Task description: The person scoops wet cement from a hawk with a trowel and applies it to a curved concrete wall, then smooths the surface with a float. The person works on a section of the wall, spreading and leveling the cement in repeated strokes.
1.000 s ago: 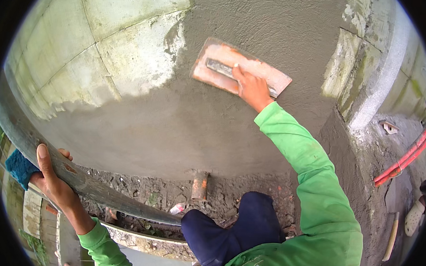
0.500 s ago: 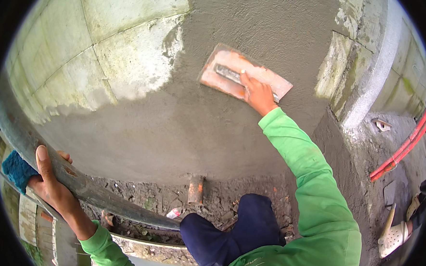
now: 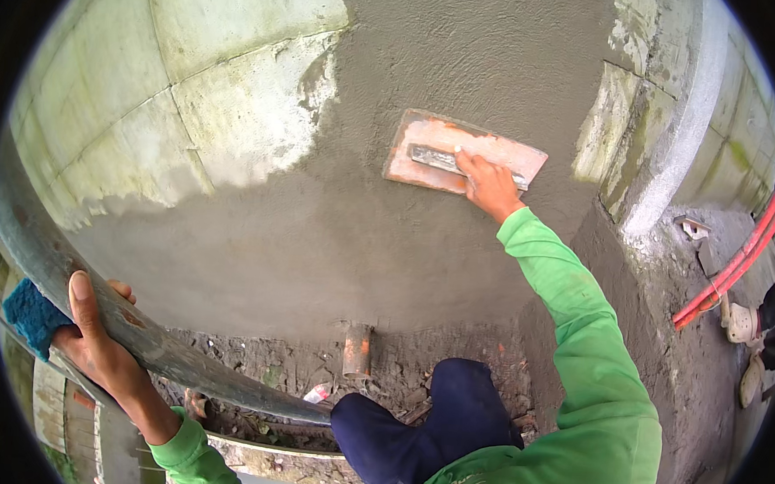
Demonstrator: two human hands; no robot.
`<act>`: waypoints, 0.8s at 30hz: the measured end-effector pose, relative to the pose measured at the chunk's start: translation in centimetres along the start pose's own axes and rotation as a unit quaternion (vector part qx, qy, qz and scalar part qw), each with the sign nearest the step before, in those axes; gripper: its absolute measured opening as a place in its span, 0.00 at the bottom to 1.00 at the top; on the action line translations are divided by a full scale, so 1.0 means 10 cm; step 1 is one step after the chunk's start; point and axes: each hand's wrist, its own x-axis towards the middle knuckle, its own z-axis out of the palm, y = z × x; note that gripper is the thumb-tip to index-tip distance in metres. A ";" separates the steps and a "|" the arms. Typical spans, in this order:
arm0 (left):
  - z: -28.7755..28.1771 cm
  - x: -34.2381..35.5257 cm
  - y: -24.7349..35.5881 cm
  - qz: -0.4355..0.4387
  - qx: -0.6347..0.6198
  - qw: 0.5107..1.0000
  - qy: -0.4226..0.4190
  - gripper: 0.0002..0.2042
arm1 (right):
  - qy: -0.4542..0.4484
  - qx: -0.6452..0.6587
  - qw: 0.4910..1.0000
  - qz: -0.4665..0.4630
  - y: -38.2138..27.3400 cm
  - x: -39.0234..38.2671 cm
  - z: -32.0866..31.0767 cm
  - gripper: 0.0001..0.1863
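My right hand [image 3: 494, 186] is closed round the grey handle of a rectangular plastering float [image 3: 426, 169], its orange back smeared with mortar. The float's face lies against the wet grey plaster [image 3: 317, 247] on the wall. At the left, my left hand [image 3: 105, 359] wraps round a long grey metal pipe [image 3: 197, 368], thumb on the near side and fingertips showing past the far side. A teal sponge [image 3: 35, 316] sits against that hand; whether the fingers also pinch it is hidden.
Bare pale concrete [image 3: 246, 103] borders the plaster at upper left. A short pipe stub [image 3: 357, 353] sticks out at the wall's foot above rubble. At right are a pale post [image 3: 674, 117], red hoses [image 3: 732, 264] and another person's light clog [image 3: 739, 322]. My knees [image 3: 467, 395] are close below.
My right hand has moved the float to the right and slightly down across the plaster, turning it a little flatter. My left hand stays on the pipe. The other person's feet have shifted.
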 end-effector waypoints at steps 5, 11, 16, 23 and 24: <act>0.01 -0.01 0.03 -0.017 -0.005 1.000 0.021 0.21 | 0.252 0.055 0.948 0.184 0.62 0.65 -0.84 0.12; 0.02 0.01 0.00 0.002 -0.009 1.000 -0.002 0.21 | 0.118 0.092 0.985 0.083 -0.33 0.70 -0.19 0.20; 0.02 -0.01 0.03 -0.006 -0.008 1.000 0.009 0.20 | -0.034 -0.040 0.998 0.046 0.51 -0.34 -0.12 0.33; -0.04 0.03 0.03 0.007 -0.012 1.000 -0.003 0.20 | 0.323 0.109 0.926 0.162 0.19 1.59 -1.08 0.17; 0.01 0.00 0.01 0.005 -0.013 1.000 0.003 0.20 | 0.224 0.102 0.953 0.176 -0.13 1.56 -0.96 0.17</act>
